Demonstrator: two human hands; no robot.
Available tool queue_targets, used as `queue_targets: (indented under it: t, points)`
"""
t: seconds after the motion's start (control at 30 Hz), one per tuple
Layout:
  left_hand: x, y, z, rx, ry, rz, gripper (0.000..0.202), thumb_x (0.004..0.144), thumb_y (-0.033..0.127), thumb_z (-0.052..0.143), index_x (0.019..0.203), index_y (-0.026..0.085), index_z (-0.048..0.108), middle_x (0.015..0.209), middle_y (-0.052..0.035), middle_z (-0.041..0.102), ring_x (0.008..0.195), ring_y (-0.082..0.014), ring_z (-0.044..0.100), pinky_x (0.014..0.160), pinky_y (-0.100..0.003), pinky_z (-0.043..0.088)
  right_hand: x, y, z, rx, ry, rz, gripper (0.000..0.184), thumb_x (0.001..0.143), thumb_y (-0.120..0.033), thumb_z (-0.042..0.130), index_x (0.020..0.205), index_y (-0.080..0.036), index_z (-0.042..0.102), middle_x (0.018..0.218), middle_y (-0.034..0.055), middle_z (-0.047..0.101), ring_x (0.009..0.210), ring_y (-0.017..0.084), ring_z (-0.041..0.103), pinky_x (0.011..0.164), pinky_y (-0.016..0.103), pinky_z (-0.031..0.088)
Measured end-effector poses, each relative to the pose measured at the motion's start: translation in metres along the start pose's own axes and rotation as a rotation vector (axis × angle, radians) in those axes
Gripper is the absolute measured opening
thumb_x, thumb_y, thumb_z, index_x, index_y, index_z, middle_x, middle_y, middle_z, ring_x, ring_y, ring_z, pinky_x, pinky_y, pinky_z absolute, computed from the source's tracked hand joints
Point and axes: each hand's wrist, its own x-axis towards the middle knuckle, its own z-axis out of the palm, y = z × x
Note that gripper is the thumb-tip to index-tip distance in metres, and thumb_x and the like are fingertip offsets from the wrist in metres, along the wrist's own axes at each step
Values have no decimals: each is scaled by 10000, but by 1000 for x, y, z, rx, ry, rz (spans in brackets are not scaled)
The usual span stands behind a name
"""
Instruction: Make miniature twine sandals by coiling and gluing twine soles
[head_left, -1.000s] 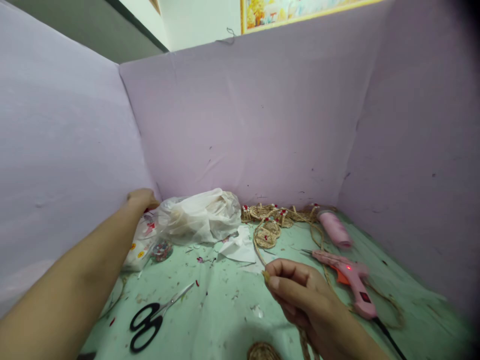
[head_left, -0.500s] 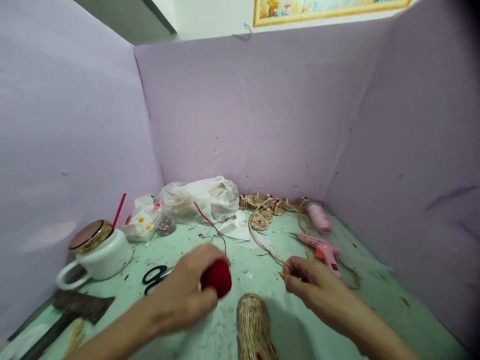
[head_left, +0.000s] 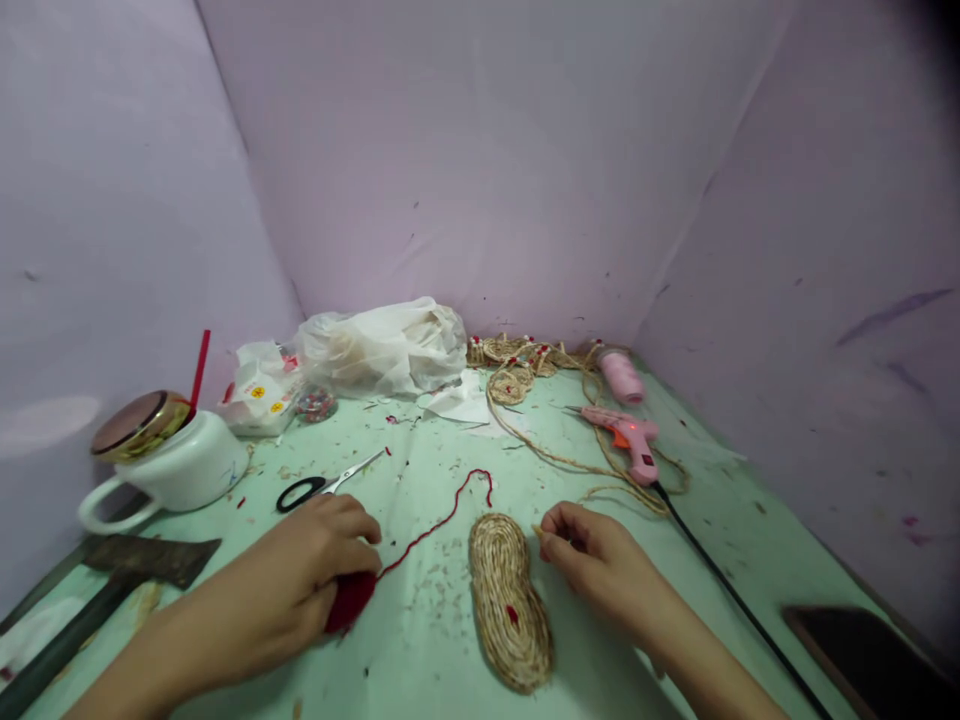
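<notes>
My left hand [head_left: 326, 565] is curled over a ball of red yarn [head_left: 352, 603] low on the table, left of centre. From the ball a loose red strand [head_left: 444, 522] trails right and bends near a woven sole-shaped piece of coiled straw cord [head_left: 506, 640]. That piece lies flat, with a small red spot on it. Beside its upper right edge, my right hand [head_left: 589, 545] pinches a thin, pale pointed stick [head_left: 538, 530]; only its tip shows between the fingers. Black-handled scissors [head_left: 330, 482] lie just beyond my left hand.
A pink glue gun [head_left: 626, 435], its black cable [head_left: 739, 595] and a pink thread spool [head_left: 621, 376] are at the right. Coiled cord pieces [head_left: 514, 375] and a white plastic bag [head_left: 386, 345] lie at the back. A white mug [head_left: 187, 465] and an axe-like tool [head_left: 150, 562] stand left.
My left hand has carried the red yarn ball left and down to the table. Its strand now lies on the tabletop. The view has tilted down, showing the whole woven piece.
</notes>
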Motion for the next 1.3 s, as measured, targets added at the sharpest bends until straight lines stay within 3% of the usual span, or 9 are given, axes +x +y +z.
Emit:
queue_targets:
  t: [0.17, 0.33, 0.5, 0.8, 0.87, 0.93, 1.0, 1.07, 1.3]
  points:
    - [35, 13, 12, 91, 259, -117, 346, 750, 69, 374, 947, 158, 644, 961, -89, 633, 900, -227, 532, 815, -390, 403, 2, -2, 0, 142, 7, 67, 112, 679, -272, 465, 620, -183, 500, 560, -16, 501, 474, 104, 407, 444, 222, 310]
    - [100, 26, 36, 141, 98, 85, 328, 738, 52, 423, 941, 166, 654, 906, -90, 601, 894, -212, 503, 767, -328, 410, 1, -7, -4, 379, 20, 129, 159, 651, -329, 525, 614, -176, 499, 519, -53, 440, 413, 61, 327, 393, 197, 212]
    - [126, 14, 49, 163, -28, 195, 192, 714, 128, 519, 837, 190, 653, 946, -75, 562, 890, -208, 488, 722, -298, 399, 1, -8, -6, 469, 25, 165, 156, 625, -323, 540, 601, -175, 498, 500, -58, 440, 390, 49, 321, 372, 187, 187]
    - [124, 8, 42, 169, 13, 169, 115, 723, 102, 472, 694, 152, 571, 844, -67, 575, 800, -188, 503, 700, -307, 390, -1, -13, -4, 514, 8, 176, 117, 604, -272, 571, 606, -162, 530, 481, -58, 455, 376, 41, 327, 365, 181, 199]
    - [112, 17, 30, 95, 129, 44, 147, 750, 111, 429, 758, 148, 572, 827, -64, 583, 767, -174, 522, 668, -294, 398, -2, -15, -4, 535, 10, 173, 122, 613, -275, 573, 613, -160, 534, 496, -54, 464, 381, 38, 331, 368, 180, 199]
    - [96, 28, 20, -234, 243, -236, 113, 736, 176, 471, 733, 155, 582, 594, 1, 542, 530, -119, 484, 515, -245, 368, -4, -17, -4, 566, 3, 179, 142, 618, -294, 583, 616, -161, 535, 500, -55, 459, 385, 38, 331, 371, 182, 195]
    - [81, 37, 17, -639, 108, -410, 101, 691, 234, 517, 686, 154, 578, 442, 51, 458, 366, -79, 372, 385, -210, 280, -6, -19, -3, 591, -18, 186, 167, 617, -315, 595, 614, -160, 535, 500, -55, 459, 383, 37, 327, 371, 185, 189]
    - [71, 41, 23, -923, -32, -486, 95, 650, 246, 545, 653, 151, 548, 485, 35, 537, 316, -48, 327, 342, -196, 239, -7, -20, -1, 606, -46, 187, 186, 615, -327, 609, 616, -155, 540, 502, -52, 463, 382, 36, 326, 372, 185, 189]
    - [69, 28, 57, -1066, -123, -498, 59, 606, 177, 564, 611, 119, 569, 397, 75, 433, 341, -38, 318, 368, -190, 239, -11, -16, 5, 642, -91, 193, 190, 643, -321, 648, 689, -150, 579, 471, -66, 451, 401, 41, 332, 388, 165, 223]
